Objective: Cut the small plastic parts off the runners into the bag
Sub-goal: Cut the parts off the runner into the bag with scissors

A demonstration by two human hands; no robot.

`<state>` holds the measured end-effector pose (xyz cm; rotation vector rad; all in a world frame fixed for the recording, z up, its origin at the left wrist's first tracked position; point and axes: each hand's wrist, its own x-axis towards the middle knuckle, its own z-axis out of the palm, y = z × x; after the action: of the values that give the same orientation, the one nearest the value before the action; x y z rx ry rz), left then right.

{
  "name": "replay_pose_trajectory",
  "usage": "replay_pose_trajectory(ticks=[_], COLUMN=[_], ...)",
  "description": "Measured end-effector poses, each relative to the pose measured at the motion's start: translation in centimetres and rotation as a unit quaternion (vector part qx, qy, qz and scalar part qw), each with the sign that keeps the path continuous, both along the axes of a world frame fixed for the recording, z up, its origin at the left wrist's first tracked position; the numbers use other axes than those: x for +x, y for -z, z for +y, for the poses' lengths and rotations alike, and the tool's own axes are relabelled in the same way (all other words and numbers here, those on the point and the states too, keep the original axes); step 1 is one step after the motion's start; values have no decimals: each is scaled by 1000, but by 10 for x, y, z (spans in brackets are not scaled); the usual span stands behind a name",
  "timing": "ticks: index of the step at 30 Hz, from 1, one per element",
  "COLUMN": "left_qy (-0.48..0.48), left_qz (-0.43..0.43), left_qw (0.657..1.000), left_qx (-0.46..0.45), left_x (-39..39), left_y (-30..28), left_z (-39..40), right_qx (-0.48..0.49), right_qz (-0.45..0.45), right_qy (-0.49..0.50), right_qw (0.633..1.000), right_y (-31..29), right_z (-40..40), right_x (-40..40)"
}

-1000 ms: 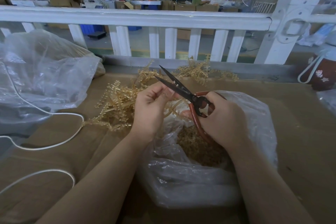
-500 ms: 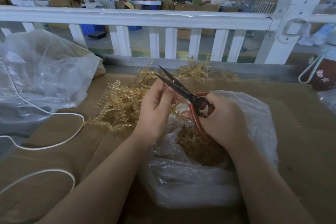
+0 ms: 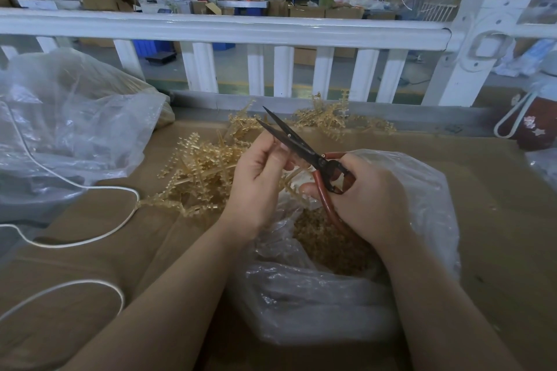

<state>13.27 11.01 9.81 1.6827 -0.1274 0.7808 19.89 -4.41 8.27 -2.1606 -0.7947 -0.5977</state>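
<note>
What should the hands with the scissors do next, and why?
Probably squeeze the scissors shut. Their blades are spread, the left hand holds a runner near them, and the right hand grips the handles above the open bag, so cut parts should drop in.

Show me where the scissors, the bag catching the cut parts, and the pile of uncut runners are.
scissors (image 3: 297, 143): head view, on the dark blades above the pivot.
bag (image 3: 422, 190): head view, on its clear right wall.
pile of runners (image 3: 199, 169): head view, on the amber heap left of the hands.
</note>
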Motion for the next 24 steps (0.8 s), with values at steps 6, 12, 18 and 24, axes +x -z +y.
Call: replay_pose_trajectory(ticks=[6, 12, 18, 24], left_qy=[9, -1, -3, -13], left_qz=[6, 3, -4, 7], left_qw=[1000, 1000, 1000, 1000], left_qx=[11, 8, 10, 10], left_x=[0, 1, 1, 3], left_y=[1, 3, 3, 5], left_z=[1, 2, 2, 4], right_qx=[-13, 4, 8, 22], right_qz=[-11, -17, -13, 49], right_qy=[8, -9, -26, -24], right_qw=[1000, 1000, 1000, 998], right_y=[-2, -2, 0, -1], right_z=[-1, -1, -1, 1], right_x=[-1, -2, 0, 0])
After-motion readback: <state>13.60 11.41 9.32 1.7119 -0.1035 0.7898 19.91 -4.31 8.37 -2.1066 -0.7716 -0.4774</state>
